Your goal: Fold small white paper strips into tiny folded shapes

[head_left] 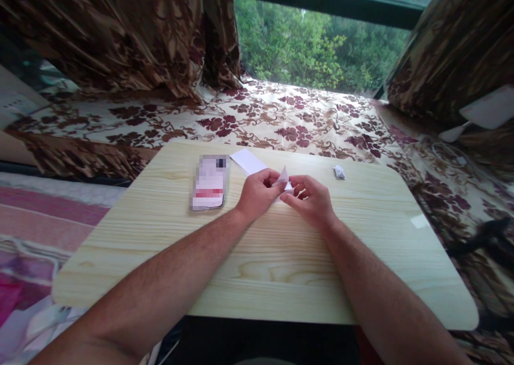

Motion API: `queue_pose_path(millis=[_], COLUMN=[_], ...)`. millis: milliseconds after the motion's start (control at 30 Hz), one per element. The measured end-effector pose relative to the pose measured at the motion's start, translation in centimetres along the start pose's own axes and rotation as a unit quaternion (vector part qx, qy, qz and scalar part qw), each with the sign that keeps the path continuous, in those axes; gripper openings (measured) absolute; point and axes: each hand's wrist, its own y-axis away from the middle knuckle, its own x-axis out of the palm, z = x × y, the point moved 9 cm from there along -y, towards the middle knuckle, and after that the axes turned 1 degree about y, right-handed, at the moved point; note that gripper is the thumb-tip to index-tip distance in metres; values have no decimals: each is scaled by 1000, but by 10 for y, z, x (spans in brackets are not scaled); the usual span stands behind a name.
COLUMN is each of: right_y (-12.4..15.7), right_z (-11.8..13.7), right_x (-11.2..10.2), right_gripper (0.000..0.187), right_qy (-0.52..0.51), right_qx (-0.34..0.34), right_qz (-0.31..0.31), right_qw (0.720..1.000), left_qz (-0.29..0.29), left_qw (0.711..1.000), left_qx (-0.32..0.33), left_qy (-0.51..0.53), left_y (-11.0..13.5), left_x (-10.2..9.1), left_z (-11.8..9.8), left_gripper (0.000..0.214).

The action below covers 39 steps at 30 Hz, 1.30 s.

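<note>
Between my two hands, over the middle of the table, is a piece of folded white paper (282, 177) with one pointed flap standing up. My left hand (259, 192) pinches its left side between thumb and fingers. From the other side my right hand (311, 198) grips the paper's lower right part, fingers curled. My fingers hide much of the folds. Just beyond my left hand lies a flat white sheet or stack of paper (248, 161). A small folded white paper piece (339, 172) sits apart, to the right of my right hand.
A phone-like object (209, 183), partly pixelated, lies left of my hands on the pale wooden table (257, 279). Behind the table stretches a ledge with floral cloth (297, 119), below a window and patterned curtains (160, 33). A white device (488, 108) stands at the right.
</note>
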Motion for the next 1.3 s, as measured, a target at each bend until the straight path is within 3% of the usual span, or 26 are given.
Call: queue_pose_path(millis=[167,400,667,833,967,1300], right_y=[0,0,-7,-9,-10,-7], right_z=[-1,-10,-24,-27,-26,-29], right_x=[-3,-6,-4,-1,-9,-11], right_gripper=[24,25,30,31,30,32], right_qy=[17,-25,-174,-204,-212,-266], right_qx=[-4,31,122,144,143,162], right_qz=[-19,-46,3,79,85,102], right_qw=[1000,998,977,965,963,945], left_qz=[-7,5,59,95,116,72], left_qw=[1000,1000,996,989,984,983], left_qx=[-6,-21,-45,-68,-71,-107], left_qy=[-1,1,40,88,113,134], left_y=[0,1,3,3,3,1], left_x=[-1,0,10,15,16,9], left_z=[0,1,0,1,1,10], left_gripper=[23,28,27,34,41,26])
